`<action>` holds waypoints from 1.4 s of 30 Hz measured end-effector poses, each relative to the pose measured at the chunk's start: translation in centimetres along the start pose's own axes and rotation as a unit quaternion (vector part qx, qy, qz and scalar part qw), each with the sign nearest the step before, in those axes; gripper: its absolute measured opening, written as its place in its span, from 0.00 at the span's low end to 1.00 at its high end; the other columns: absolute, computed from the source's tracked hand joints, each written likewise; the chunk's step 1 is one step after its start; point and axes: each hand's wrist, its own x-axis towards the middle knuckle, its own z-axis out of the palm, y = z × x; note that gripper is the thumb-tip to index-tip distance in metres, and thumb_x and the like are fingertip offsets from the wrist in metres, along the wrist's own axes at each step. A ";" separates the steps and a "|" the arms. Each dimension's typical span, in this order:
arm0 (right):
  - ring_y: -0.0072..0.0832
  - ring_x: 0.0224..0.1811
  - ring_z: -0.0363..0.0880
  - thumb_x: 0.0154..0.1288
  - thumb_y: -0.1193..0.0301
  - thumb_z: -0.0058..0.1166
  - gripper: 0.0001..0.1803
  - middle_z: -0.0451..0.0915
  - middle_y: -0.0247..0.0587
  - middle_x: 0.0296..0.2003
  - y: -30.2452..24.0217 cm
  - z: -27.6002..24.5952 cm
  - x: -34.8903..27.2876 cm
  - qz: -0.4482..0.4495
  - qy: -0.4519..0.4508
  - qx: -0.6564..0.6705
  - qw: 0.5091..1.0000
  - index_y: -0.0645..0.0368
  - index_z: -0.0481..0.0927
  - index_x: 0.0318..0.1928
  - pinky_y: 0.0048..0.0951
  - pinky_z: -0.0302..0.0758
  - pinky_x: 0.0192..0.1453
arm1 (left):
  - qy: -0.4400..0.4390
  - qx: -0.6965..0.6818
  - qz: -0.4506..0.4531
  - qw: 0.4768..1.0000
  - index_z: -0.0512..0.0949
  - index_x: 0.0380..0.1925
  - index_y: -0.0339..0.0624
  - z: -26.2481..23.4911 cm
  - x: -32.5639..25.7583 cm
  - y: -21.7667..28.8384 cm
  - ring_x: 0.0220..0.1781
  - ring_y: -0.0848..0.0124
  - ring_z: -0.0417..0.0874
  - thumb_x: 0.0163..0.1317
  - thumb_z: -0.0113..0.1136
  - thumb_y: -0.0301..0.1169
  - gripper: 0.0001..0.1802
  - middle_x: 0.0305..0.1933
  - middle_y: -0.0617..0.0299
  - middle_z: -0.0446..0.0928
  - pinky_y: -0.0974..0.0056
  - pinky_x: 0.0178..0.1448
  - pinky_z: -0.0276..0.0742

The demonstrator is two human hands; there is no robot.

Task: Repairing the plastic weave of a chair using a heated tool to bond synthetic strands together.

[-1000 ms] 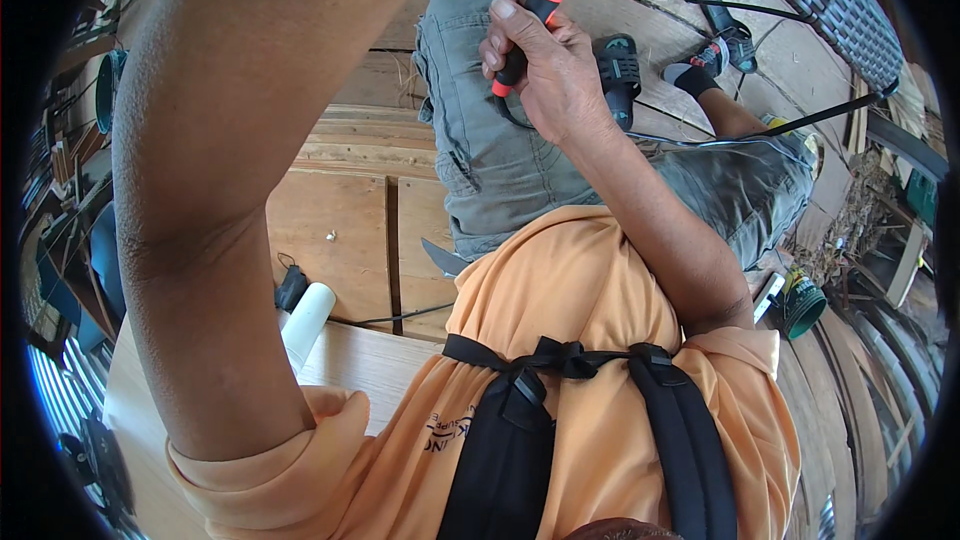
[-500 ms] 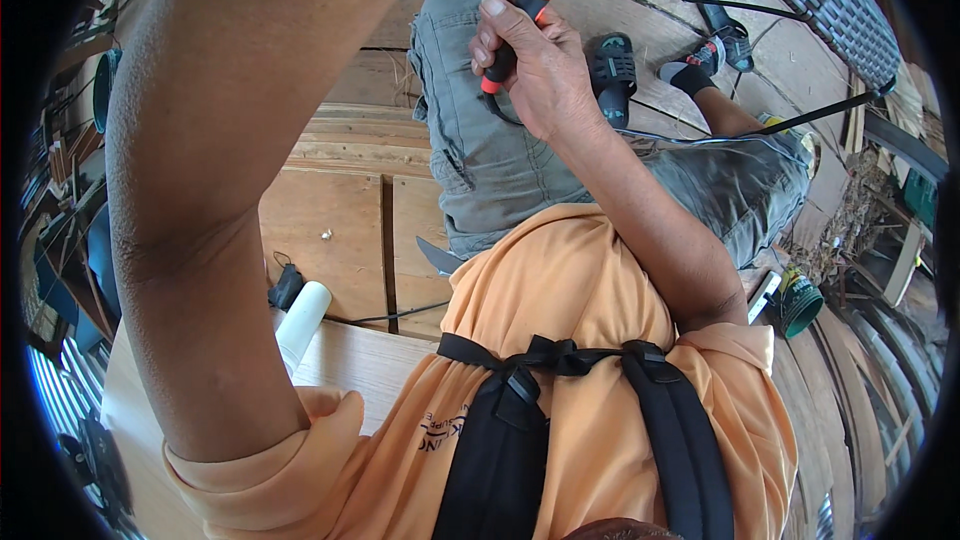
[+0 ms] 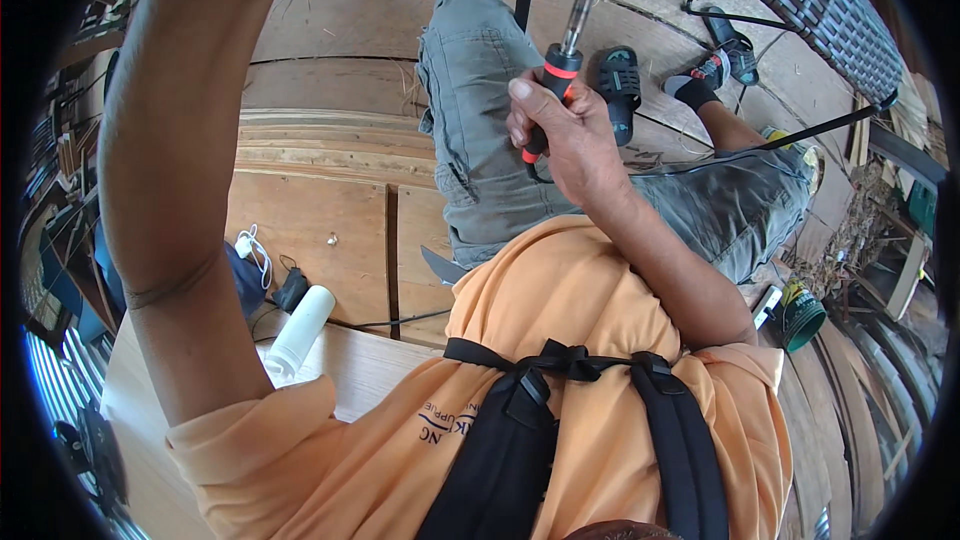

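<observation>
In my right hand (image 3: 575,140) I grip a soldering iron (image 3: 562,63) by its black and red handle, thumb laid along the side. Its metal barrel (image 3: 584,10) slants up toward the top edge, and the cord leaves the handle's lower end. The hand is over my grey trousers (image 3: 478,120), near the knee. My left arm (image 3: 190,90) rises along the left side and passes out at the top, so the left hand is out of sight.
A white cylinder (image 3: 302,328) lies at the left by a black adapter-like item (image 3: 291,291) and a white cable (image 3: 262,258). A grey pointed blade (image 3: 440,265) shows beside my shirt. A woven chair (image 3: 800,10), sandals (image 3: 619,85) and a green can (image 3: 800,318) are rightward.
My right hand has shifted a little right and down with the soldering iron, showing more of its barrel. My left arm has swung left, uncovering the white cable and more of the cylinder.
</observation>
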 end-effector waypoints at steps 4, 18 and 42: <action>0.21 0.22 0.68 0.66 0.66 0.57 0.10 0.69 0.31 0.21 -1.0 -0.7 0.2 -0.049 -0.002 -0.048 0.998 0.59 0.73 0.34 0.24 0.68 0.28 | 0.030 -0.278 -0.221 0.934 0.72 0.22 0.32 1.7 -1.9 1.4 0.22 0.59 0.72 0.59 0.50 0.30 0.12 0.19 0.48 0.70 0.56 0.29 0.68; 0.16 0.17 0.68 0.65 0.60 0.59 0.15 0.69 0.29 0.17 -2.4 -0.2 1.3 -0.009 0.009 -0.052 0.999 0.58 0.70 0.35 0.20 0.67 0.23 | 0.116 -0.424 -0.380 0.814 0.64 0.18 0.35 3.7 -2.8 3.5 0.20 0.76 0.57 0.62 0.53 0.34 0.18 0.16 0.63 0.53 0.62 0.24 0.57; 0.19 0.17 0.69 0.65 0.63 0.58 0.14 0.69 0.30 0.17 -2.4 0.6 1.5 0.001 -0.003 0.018 1.000 0.57 0.69 0.30 0.23 0.69 0.23 | 0.102 -0.427 -0.386 0.811 0.66 0.19 0.35 3.4 -3.0 3.6 0.20 0.73 0.58 0.63 0.53 0.34 0.17 0.15 0.61 0.57 0.59 0.26 0.58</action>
